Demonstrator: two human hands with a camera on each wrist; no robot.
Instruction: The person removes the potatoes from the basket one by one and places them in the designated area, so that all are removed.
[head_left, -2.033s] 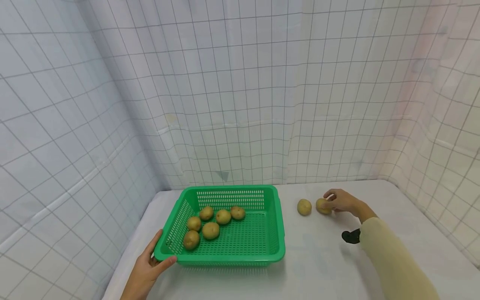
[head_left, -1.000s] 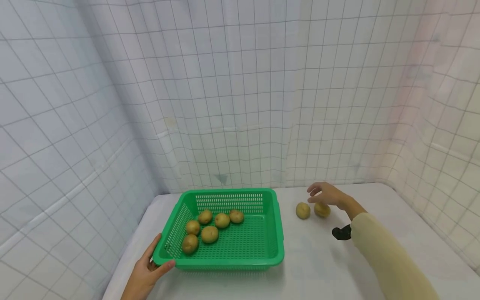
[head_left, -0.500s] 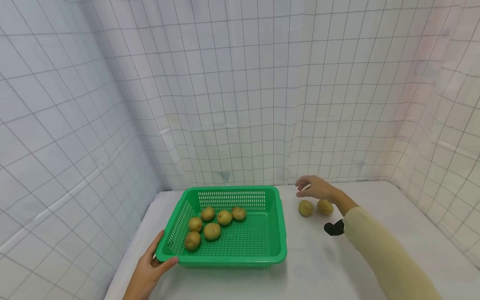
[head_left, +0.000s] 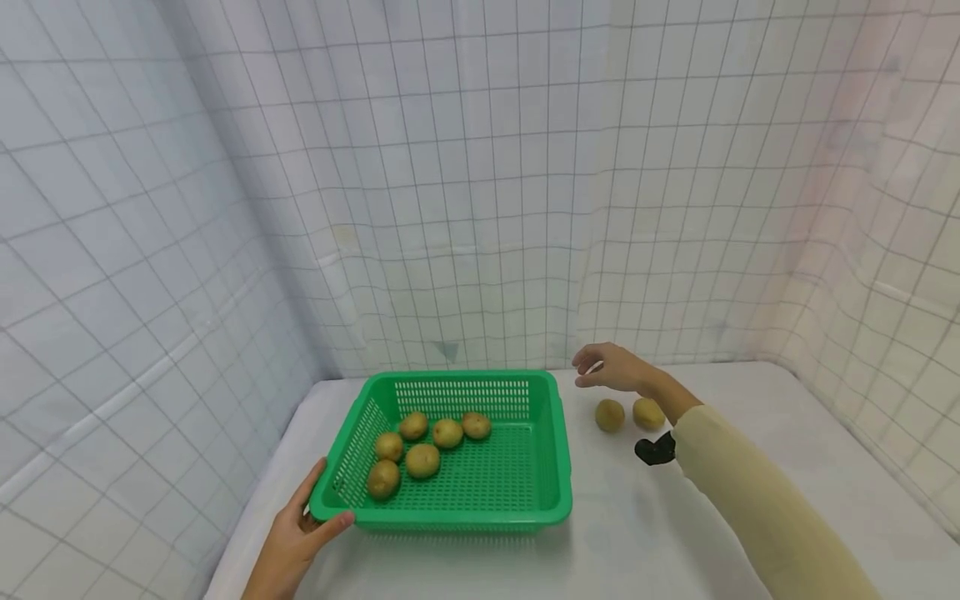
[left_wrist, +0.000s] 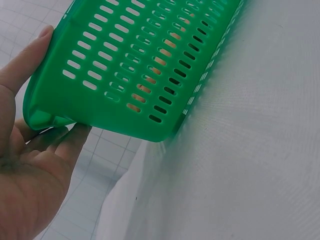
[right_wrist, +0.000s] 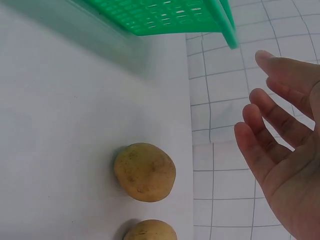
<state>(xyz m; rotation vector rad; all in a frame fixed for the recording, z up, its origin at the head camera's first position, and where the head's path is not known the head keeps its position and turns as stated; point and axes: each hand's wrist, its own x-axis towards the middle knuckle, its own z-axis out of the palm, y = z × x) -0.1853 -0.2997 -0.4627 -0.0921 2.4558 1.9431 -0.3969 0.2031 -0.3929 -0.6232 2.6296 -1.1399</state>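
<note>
My left hand [head_left: 294, 537] grips the near left corner of a green plastic basket [head_left: 450, 521], thumb at the front rim and fingers around the side. The left wrist view shows its fingertips [left_wrist: 80, 131] curled beneath the basket's rim. Several potatoes [head_left: 422, 460] lie in the left and back part of the basket. My right hand [head_left: 613, 367] hovers empty beyond the basket's back right corner, its fingers loosely bent. On the table nearer to me than that hand lie two more potatoes, one on the left [head_left: 610, 415] and one on the right [head_left: 648, 413], partly behind the wrist.
A white cloth covers the table [head_left: 622, 533]. White sheeting with a grid of lines [head_left: 480, 208] hangs at the back and on both sides, close to the table's edges. A black wrist device [head_left: 655, 450] sticks out below the right sleeve.
My right hand has let go of the right-hand potato on the table, risen and moved left past both loose potatoes towards the basket. My left hand and the basket have stayed in place.
</note>
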